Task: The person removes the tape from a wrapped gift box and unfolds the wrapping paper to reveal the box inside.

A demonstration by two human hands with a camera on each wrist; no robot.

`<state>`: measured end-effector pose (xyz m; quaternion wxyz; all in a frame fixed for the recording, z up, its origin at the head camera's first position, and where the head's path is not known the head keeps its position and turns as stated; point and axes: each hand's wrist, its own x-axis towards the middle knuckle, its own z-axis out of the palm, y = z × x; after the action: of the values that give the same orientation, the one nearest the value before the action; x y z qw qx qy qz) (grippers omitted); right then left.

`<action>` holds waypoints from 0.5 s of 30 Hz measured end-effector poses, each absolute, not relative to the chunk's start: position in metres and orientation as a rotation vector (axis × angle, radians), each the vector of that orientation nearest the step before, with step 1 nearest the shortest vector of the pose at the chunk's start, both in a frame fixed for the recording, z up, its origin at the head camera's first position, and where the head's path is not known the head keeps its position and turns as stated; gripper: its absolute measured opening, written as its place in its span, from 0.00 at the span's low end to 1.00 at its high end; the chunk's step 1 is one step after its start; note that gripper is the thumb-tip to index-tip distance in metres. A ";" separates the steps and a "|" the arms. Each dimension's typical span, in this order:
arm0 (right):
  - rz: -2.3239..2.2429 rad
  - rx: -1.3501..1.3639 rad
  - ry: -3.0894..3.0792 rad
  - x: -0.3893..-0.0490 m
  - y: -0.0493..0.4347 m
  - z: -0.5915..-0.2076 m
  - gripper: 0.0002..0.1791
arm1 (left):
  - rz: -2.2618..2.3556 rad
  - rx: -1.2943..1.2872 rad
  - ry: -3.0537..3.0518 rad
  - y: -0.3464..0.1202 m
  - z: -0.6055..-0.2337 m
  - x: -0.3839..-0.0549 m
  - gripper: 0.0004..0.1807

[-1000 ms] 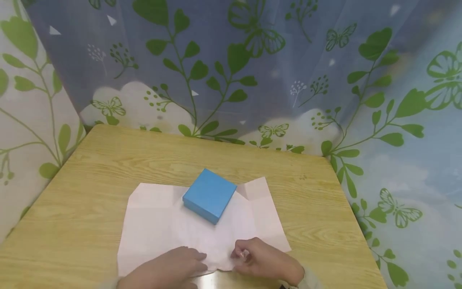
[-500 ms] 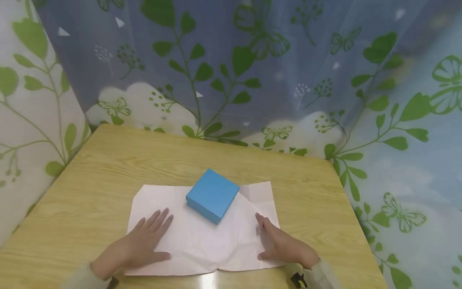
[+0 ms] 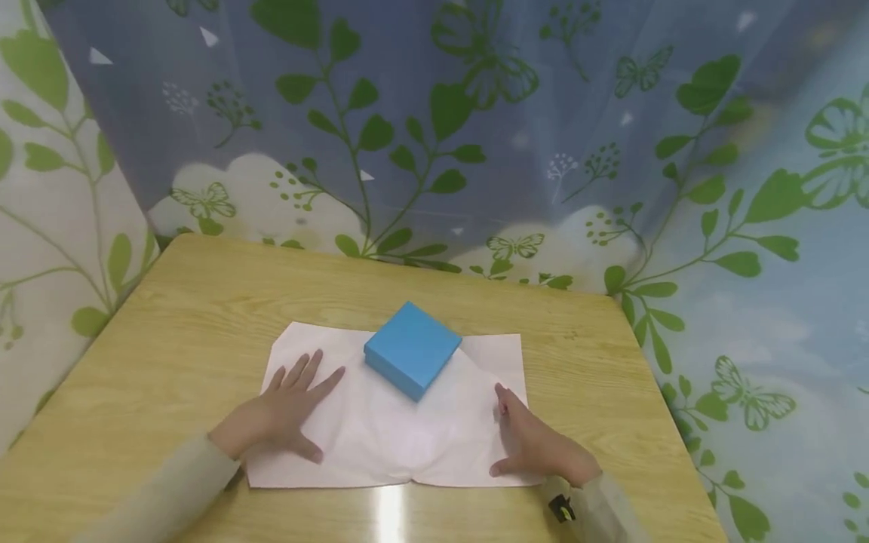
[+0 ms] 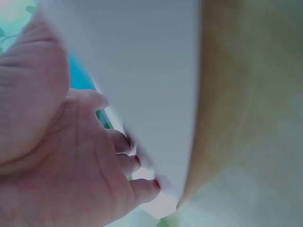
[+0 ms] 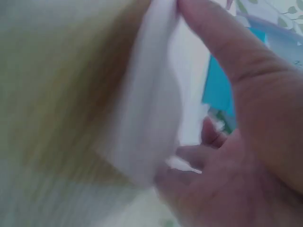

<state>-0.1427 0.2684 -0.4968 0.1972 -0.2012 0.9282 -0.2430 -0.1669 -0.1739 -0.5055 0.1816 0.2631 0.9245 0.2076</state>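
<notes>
A blue square box (image 3: 413,348) sits on a creased sheet of white paper (image 3: 394,441), near the sheet's far edge. My left hand (image 3: 281,415) rests on the left part of the paper with fingers spread. At the right part is my right hand (image 3: 543,445), its thumb stretched out and its fingers partly hidden. In the left wrist view, the fingertips (image 4: 147,189) touch the paper (image 4: 142,71). The right wrist view has the thumb and loosely bent fingers at the paper (image 5: 147,94), which is blurred there; part of the box (image 5: 218,87) shows behind.
The wooden table (image 3: 204,302) extends around the paper on all sides. A patterned curtain (image 3: 421,136) with leaves and butterflies stands behind the table and along both sides. Light reflects off the table (image 3: 390,513) near its front edge.
Both hands have parted from the middle of the paper's near edge to its left and right sides. Over the last half second, the paper and box have slid away from me and slightly right.
</notes>
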 end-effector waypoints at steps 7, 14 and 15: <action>-0.608 -0.438 2.620 -0.156 0.270 -0.499 0.79 | 0.485 0.733 2.637 -0.172 -0.504 -0.187 0.76; -0.634 -0.429 2.612 -0.158 0.271 -0.499 0.79 | 0.491 0.740 2.633 -0.174 -0.501 -0.191 0.76; -0.639 -0.435 2.609 -0.158 0.271 -0.499 0.79 | 0.494 0.736 2.626 -0.175 -0.501 -0.191 0.76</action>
<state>-0.1578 0.2710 -0.4992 0.2086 -0.1564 0.9377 -0.2297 -0.1906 -0.1745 -0.5011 0.1841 0.2611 0.9312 0.1754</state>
